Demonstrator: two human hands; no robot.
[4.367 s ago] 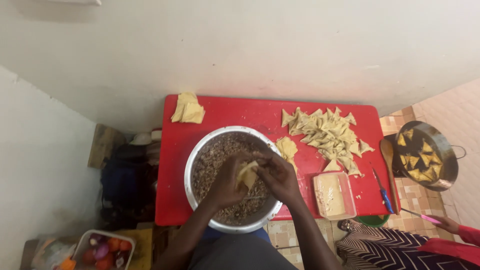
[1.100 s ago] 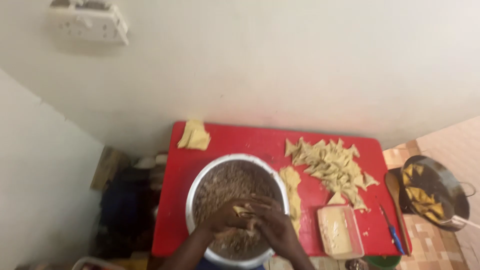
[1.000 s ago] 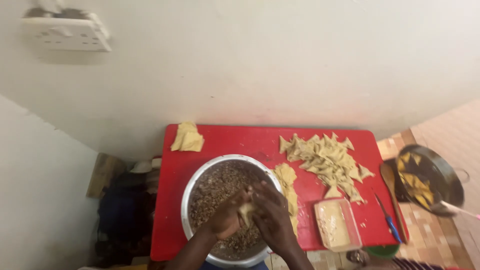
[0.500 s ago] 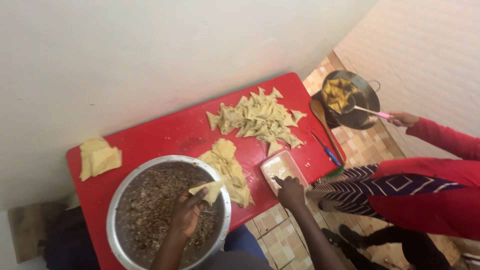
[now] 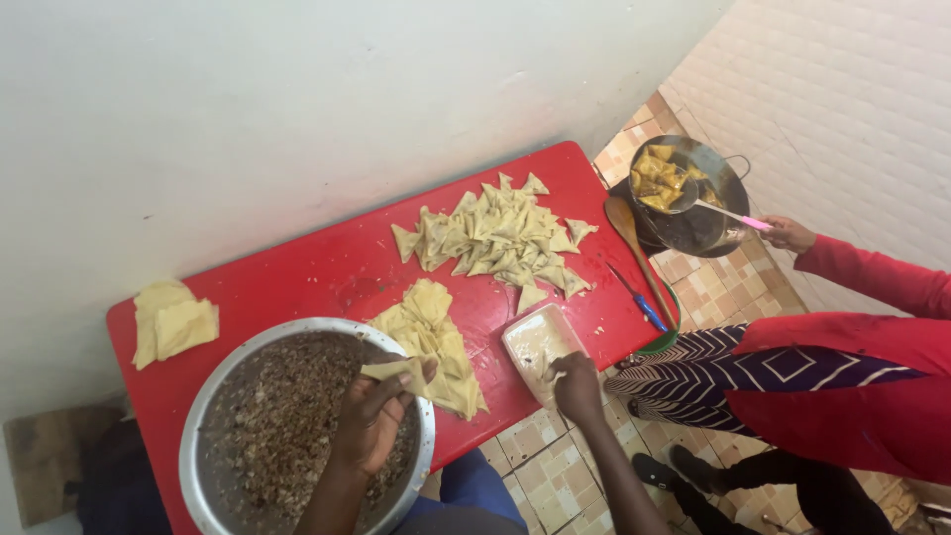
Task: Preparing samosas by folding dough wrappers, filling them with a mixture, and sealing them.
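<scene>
One metal bowl (image 5: 213,396) of filling; left hand (image 5: 371,421) grips one folded pastry (image 5: 396,371); right hand (image 5: 578,386), fingers seemingly curled, dips into one white tray (image 5: 535,342).

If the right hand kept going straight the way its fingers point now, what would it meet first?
The right hand points up-left into the small white tray, fingertips apparently already at the pale paste inside. Beyond the tray's far rim lies bare red table; depth is unclear.
</scene>
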